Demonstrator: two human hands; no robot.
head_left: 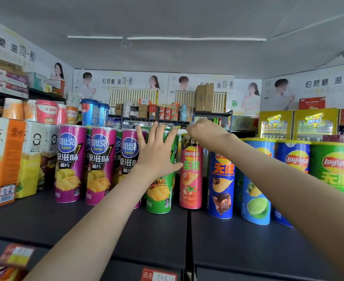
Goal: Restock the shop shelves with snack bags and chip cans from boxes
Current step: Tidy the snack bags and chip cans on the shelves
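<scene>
On the top deck of a shop aisle, a dark shelf is seen spanning the whole width, its surface split by a seam near the middle. At its left end a large orange snack box is stood upright, with pale boxes just beside it. Along the back half of the shelf chip cans are lined up, every one standing on its base with its long axis vertical, lid upward and label facing the viewer: purple cans to the left, then a green can, a slimmer red can, a blue can and, at the far right, a wide green Lay's can. Two yellow drinks fridges are visible against the far wall. Both bare forearms are stretched forward over the shelf. The left hand is spread wide, fingers straight and fanned upward, with the palm laid flat against the upper part of the green can. The right hand is bent at the wrist, its fingers curled down over the lid end of the red can and closed on its top; the fingertips themselves are hidden. The red can is kept upright between the green can and the blue can, close to both. A red price tag is fixed to the shelf's front edge.
</scene>
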